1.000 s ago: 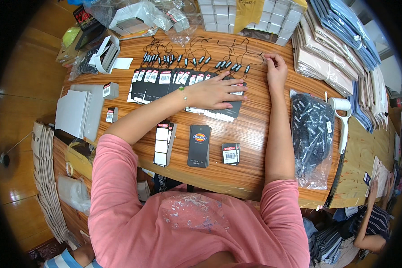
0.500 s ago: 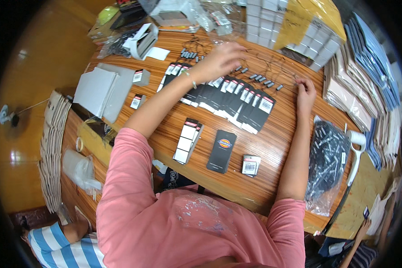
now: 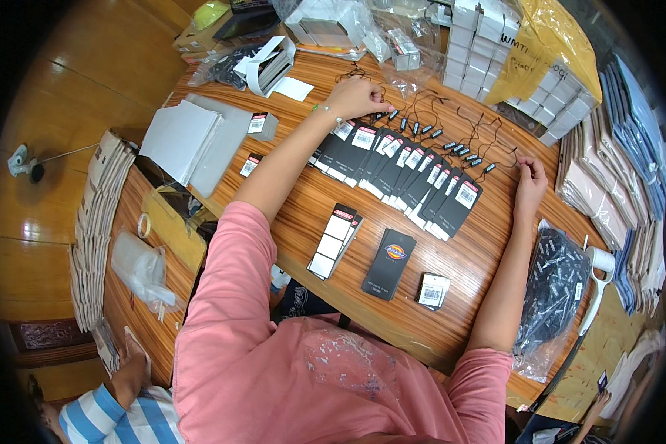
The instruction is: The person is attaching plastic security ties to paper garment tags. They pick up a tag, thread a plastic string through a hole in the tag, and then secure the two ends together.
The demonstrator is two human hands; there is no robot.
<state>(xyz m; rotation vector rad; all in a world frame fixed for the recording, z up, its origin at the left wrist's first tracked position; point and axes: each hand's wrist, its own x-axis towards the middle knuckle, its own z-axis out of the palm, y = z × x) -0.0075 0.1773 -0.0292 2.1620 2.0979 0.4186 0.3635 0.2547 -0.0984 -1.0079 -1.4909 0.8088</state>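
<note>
A fanned row of black hang tags with white barcode stickers lies across the table. Along its far edge are black strings with small dark plastic toggles. My left hand is over the row's left end, fingers curled by the strings and toggles; what they hold is hidden. At the row's right end, my right hand pinches the end of a black string. Nearer me lie a stack of sticker-covered tags, a stack of plain black tags and a small stack of white barcode cards.
To the right are a clear bag of black toggle strings, a white tape dispenser and bagged folded garments. White boxes stand at the back. White sheets lie left. A person in a striped sleeve is lower left.
The view has shifted, so the table sits lower and farther right. My left hand has lowered to the strings and its spread fingers have curled in. My right hand stays by the row's right end.
</note>
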